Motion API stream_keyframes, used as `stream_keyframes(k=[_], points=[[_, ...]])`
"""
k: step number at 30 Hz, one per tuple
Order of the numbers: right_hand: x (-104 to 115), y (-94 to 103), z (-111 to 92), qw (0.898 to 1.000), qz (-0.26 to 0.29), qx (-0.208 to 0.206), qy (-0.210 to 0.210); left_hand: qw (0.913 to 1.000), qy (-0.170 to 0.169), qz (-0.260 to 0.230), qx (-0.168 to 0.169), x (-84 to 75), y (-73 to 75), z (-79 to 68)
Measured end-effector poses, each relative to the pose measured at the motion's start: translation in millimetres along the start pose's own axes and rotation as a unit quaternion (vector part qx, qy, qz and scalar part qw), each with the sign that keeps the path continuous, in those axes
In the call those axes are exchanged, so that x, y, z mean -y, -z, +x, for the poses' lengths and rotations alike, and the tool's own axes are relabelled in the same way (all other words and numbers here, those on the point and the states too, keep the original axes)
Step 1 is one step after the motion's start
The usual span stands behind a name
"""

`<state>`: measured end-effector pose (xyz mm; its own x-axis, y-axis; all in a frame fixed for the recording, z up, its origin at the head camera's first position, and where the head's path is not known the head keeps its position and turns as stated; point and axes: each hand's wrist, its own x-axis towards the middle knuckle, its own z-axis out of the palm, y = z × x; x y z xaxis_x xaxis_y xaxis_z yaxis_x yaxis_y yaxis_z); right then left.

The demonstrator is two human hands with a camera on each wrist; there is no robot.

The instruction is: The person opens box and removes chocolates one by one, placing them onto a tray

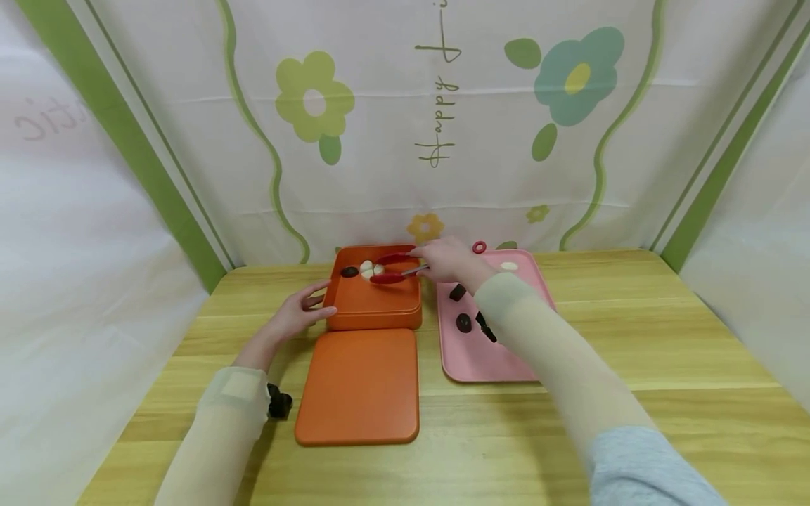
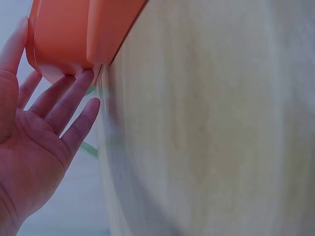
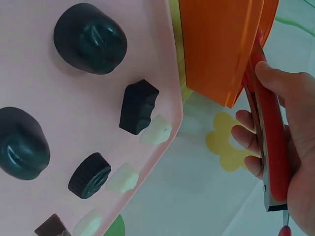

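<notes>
My right hand (image 1: 448,258) grips red-and-metal tongs (image 1: 387,279) over the orange box (image 1: 380,302). The two red tips stand apart inside the box, close to a cluster of white pieces (image 1: 367,271); whether they touch one is too small to tell. A dark chocolate-like piece (image 1: 349,272) lies left of that cluster. At the box's left side is my left hand (image 1: 294,316), its fingers spread and extended against the wall. The left wrist view shows these fingers (image 2: 66,105) at the box's rounded corner. In the right wrist view, thumb and fingers wrap round the tongs' handle (image 3: 275,142).
A flat orange lid-like panel (image 1: 357,386) lies in front of the box. To the right, a pink tray (image 1: 487,365) partly under my right arm holds several dark moulded pieces (image 3: 90,38) and white pieces (image 3: 123,178). A printed cloth (image 1: 392,126) hangs behind the wooden table (image 1: 633,337).
</notes>
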<state>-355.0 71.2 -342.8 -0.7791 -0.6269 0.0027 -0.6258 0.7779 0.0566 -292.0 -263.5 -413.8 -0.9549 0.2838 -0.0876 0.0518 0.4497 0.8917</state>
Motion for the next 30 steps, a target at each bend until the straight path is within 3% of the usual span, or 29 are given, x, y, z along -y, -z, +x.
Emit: stream_keyframes(k=[22, 30], points=[[-6.9, 4.1, 1.1, 1.0, 0.013, 0.016, 0.001, 0.9999, -0.008, -0.006, 0.007, -3.0, -0.9, -1.6], [-4.7, 0.1, 4.6, 1.0, -0.005, 0.016, 0.006, 1.0, -0.006, -0.002, 0.004, -3.2, 0.0, -2.1]])
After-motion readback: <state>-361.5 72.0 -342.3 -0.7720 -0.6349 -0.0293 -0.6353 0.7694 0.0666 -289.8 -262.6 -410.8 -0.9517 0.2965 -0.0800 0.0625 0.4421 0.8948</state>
